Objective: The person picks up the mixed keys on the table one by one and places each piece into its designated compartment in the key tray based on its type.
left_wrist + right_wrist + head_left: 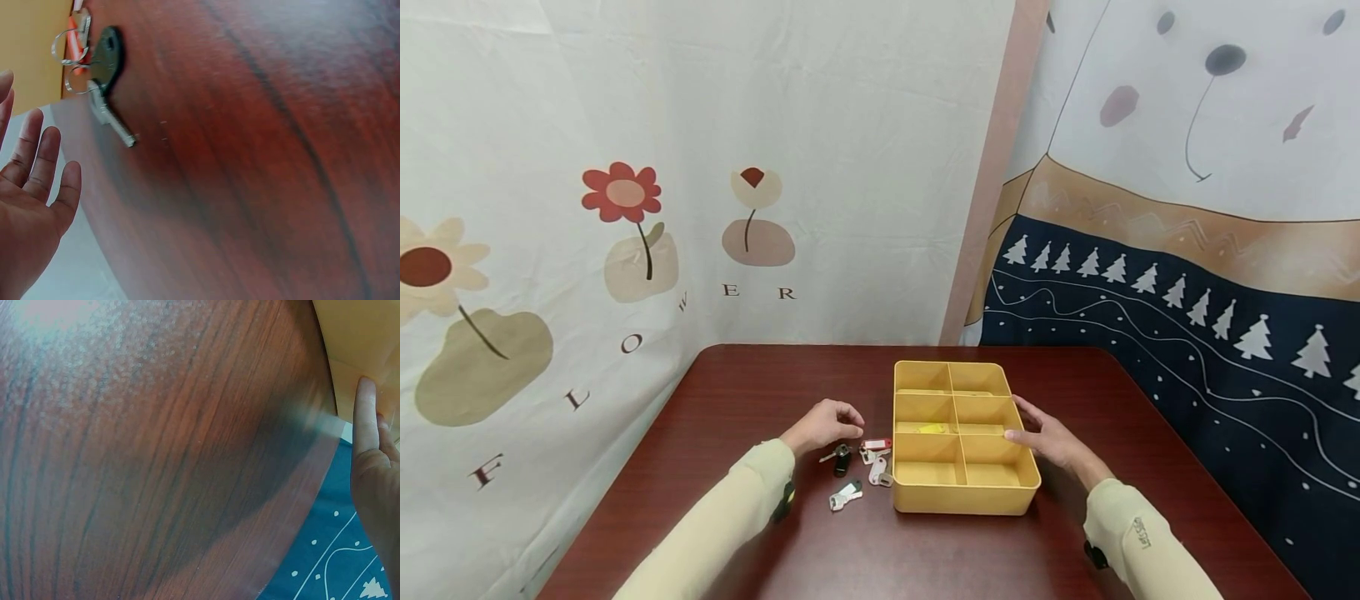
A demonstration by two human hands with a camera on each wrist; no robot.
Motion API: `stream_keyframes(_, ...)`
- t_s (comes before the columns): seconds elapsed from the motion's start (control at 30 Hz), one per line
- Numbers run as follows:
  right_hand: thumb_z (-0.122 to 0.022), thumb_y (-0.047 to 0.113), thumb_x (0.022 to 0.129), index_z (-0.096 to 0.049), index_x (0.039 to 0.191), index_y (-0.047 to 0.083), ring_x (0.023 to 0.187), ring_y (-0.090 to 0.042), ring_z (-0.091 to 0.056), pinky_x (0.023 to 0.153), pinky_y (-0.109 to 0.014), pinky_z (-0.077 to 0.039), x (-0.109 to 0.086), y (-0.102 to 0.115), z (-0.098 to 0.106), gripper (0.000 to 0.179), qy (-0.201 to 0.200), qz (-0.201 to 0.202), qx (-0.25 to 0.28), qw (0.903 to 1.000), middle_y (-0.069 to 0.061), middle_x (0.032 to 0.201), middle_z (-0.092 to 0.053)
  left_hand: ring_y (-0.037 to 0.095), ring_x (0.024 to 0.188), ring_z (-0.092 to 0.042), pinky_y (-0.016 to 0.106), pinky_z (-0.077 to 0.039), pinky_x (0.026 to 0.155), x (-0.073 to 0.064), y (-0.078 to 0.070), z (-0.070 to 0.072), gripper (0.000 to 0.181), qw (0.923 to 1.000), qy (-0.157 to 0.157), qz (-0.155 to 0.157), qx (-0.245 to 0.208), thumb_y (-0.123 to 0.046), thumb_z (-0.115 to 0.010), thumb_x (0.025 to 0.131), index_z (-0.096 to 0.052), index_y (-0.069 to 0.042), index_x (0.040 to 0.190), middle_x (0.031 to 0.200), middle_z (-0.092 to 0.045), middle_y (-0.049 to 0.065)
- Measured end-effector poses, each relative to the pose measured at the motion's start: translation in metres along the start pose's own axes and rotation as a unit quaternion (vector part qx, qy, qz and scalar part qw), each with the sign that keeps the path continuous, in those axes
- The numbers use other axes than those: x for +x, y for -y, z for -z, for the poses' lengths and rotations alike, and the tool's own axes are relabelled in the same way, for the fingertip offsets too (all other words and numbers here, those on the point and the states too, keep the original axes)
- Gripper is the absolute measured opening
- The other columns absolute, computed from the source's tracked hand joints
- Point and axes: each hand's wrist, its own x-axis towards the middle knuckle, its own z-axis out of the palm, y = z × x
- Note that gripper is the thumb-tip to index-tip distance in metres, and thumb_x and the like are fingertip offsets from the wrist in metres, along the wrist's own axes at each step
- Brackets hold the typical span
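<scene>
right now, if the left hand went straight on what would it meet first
The left hand would likely meet the yellow box; depth is unclear, so perhaps the red tag first.

A cloth-screened indoor workspace is seen: a dark-red table (850,558) at six o'clock is bordered by flower-printed cloth (850,167) at ten and tree-printed cloth (1210,275) at two.

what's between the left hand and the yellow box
In the head view, keys and a red tag lie on the table between left hand and box.
</scene>
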Motion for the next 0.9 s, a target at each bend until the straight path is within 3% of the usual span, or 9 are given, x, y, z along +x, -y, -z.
stream_keyframes(0.2, -0.067, 0.017, 0.096, -0.019, 0.159, 0.012, 0.124, -0.037, -0.052, 0.091, -0.049, -0.052, 0.000, -0.001, 0.000, 0.079, -0.012, -0.009, 0.001, 0.9999, -0.027, 0.153, -0.031, 0.012, 0.073, -0.059, 0.031, -0.048, 0.073, -0.003, 0.005, -0.007, 0.009, 0.9997, 0.015, -0.014, 0.011, -0.007, -0.076, 0.084, -0.073, -0.004, 0.092, 0.080, -0.068, -0.001)
stream_keyframes(0.43, -0.065, 0.018, 0.097, -0.016, 0.159, 0.009, 0.123, -0.037, -0.052, 0.090, -0.048, -0.052, 0.000, -0.002, 0.000, 0.080, 0.001, 0.000, -0.005, 1.0000, -0.030, 0.153, -0.029, 0.011, 0.073, -0.057, 0.030, -0.047, 0.072, -0.005, 0.009, -0.013, 0.007, 0.9988, 0.027, -0.029, 0.030, -0.004, -0.076, 0.083, -0.074, -0.008, 0.089, 0.079, -0.067, -0.005)
stream_keyframes(0.9, -0.065, 0.015, 0.097, -0.016, 0.159, 0.009, 0.121, -0.036, -0.054, 0.090, -0.050, -0.051, 0.000, -0.001, 0.000, 0.079, -0.002, 0.000, 0.006, 1.0000, -0.030, 0.151, -0.031, 0.013, 0.081, -0.054, 0.034, -0.046, 0.078, -0.003, 0.014, -0.018, 0.006, 0.9927, 0.014, -0.071, 0.096, -0.008, -0.080, 0.081, -0.074, -0.011, 0.082, 0.081, -0.064, -0.007)
